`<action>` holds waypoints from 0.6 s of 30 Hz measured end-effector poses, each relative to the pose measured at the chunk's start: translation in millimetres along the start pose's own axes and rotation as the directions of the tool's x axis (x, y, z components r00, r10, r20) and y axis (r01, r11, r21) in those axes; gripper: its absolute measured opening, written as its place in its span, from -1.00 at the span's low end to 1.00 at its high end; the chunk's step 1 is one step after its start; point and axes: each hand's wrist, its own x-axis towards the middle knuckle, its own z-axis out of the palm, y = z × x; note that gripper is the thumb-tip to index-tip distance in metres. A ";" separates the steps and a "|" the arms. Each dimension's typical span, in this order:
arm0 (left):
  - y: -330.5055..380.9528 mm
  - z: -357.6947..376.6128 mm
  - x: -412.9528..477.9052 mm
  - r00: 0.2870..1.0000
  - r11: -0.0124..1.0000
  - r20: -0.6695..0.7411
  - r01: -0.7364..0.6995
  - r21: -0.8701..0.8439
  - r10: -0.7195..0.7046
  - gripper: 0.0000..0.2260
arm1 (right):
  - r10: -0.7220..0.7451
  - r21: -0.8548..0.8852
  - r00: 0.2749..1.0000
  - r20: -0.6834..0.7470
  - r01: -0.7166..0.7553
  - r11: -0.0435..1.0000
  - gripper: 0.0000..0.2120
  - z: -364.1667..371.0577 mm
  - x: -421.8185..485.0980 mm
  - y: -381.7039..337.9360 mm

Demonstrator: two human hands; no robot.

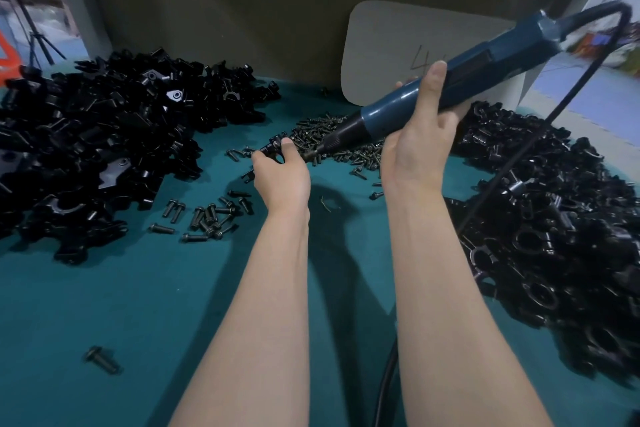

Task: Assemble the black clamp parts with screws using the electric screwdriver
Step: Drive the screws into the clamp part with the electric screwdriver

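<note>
Right hand (420, 146) grips blue electric screwdriver (450, 80), tip beside clamp part (273, 148) pinched in left hand (282, 177) above table (121, 305) centre

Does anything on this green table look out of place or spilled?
One screw lies alone near the front left of the table, well away from the main screw pile. A looser scatter of screws also sits apart. Nothing looks damaged.

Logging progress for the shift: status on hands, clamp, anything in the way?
Left hand pinches a black clamp part. Right hand grips the electric screwdriver, bit close to that part. Nothing between them.
</note>
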 end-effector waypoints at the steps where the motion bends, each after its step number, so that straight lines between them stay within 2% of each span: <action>1: 0.5 -0.3 -0.6 1.000 1.000 -0.001 0.003 -0.007 -0.003 -0.47 | -0.007 0.013 1.000 0.006 0.007 1.000 -0.46 1.7 -0.8 -0.1; 7: 1.1 -2.2 -1.8 1.000 1.000 0.006 0.012 -0.015 -0.012 -0.48 | -0.025 0.031 1.000 0.015 0.025 0.999 -0.53 3.2 -1.5 1.4; 11: 0.5 -1.9 0.1 1.000 1.000 0.006 0.017 0.006 -0.017 -0.47 | -0.036 0.019 0.999 0.006 0.036 0.999 -0.45 1.8 -2.3 3.5; 18: 1.0 -1.7 0.5 1.000 0.999 0.003 0.004 0.045 -0.005 -0.50 | -0.050 0.014 0.999 -0.001 0.050 0.999 -0.46 -1.4 -2.2 6.2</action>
